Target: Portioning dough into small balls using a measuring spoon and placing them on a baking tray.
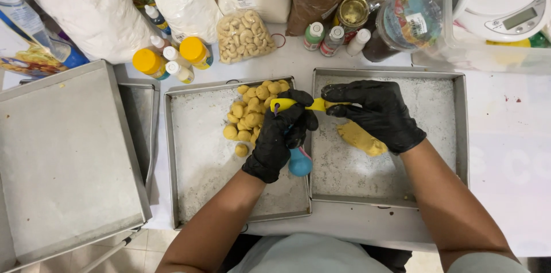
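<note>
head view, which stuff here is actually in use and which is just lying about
In use:
left hand holding a blue-handled tool
right hand on the yellow dough strip
dough balls in the middle tray
dough lump in the right tray

Lying about:
cashew bag
yellow-capped bottles
flour bags
scale
empty left tray

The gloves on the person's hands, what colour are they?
Black, on both the left hand and right hand, seen in the head view.
</note>
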